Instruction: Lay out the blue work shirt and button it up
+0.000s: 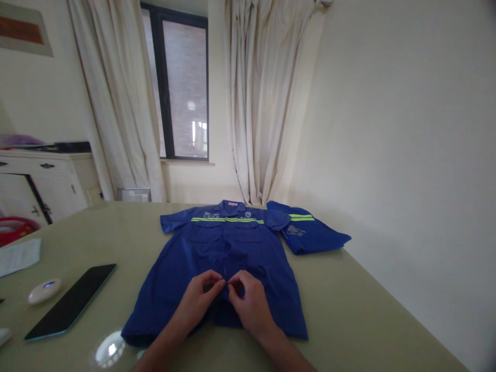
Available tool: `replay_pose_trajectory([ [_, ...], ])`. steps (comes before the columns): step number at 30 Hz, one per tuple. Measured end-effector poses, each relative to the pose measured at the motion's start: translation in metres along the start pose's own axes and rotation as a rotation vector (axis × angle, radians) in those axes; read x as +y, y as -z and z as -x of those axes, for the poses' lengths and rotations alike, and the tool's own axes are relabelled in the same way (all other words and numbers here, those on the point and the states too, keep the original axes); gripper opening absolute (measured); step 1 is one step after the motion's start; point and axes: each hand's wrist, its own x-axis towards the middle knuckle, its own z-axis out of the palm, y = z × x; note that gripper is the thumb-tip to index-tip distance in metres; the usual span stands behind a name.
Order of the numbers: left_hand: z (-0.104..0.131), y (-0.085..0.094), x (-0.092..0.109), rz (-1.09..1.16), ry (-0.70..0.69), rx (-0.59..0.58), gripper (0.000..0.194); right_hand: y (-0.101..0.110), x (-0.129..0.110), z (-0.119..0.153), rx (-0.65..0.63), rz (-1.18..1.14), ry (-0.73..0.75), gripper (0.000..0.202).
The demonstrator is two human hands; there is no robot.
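On the smooth olive-green tabletop (341, 305), a dark-blue short-sleeved fabric shirt (248, 253) is lying front-up; your left hand (200, 293) and right hand (251, 298) are pinching its lower front edges, best kept level.

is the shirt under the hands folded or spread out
Spread out: the blue shirt lies with both short sleeves reaching sideways.
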Motion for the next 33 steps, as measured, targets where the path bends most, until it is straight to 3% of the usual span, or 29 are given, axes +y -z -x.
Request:
replay_pose_trajectory([
  [5, -0.003, 0.003, -0.008, 0.089, 0.003, -0.032, 0.034, 0.001, 0.0, 0.0, 0.011, -0.04, 0.009, 0.009],
  [11, 0.002, 0.004, 0.001, 0.087, -0.028, -0.111, 0.028, 0.0, 0.0, -0.004, 0.018, -0.176, -0.056, 0.008],
  [16, 0.008, 0.005, 0.014, -0.272, -0.076, -0.159, 0.014, -0.002, 0.006, -0.003, -0.024, -0.196, -0.116, 0.008],
  [23, 0.013, 0.0, 0.015, -0.733, -0.152, -0.14, 0.02, -0.008, 0.018, -0.004, -0.076, -0.259, -0.184, 0.009],
  [27, 0.014, -0.002, 0.016, -0.829, -0.229, -0.131, 0.019, -0.004, 0.019, -0.01, -0.113, -0.386, -0.401, 0.013],
  [30, 0.015, -0.004, 0.019, -0.723, -0.265, -0.093, 0.013, 0.004, 0.018, -0.012, -0.186, -0.433, -0.566, 0.016],
  [31, 0.016, -0.006, 0.02, -0.661, -0.256, -0.092, 0.013, 0.006, 0.018, -0.012, -0.185, -0.407, -0.526, 0.016],
  [33, 0.018, -0.008, 0.02, -0.511, -0.156, -0.176, 0.034, 0.011, 0.016, -0.01, -0.128, -0.28, -0.312, 0.017],
])
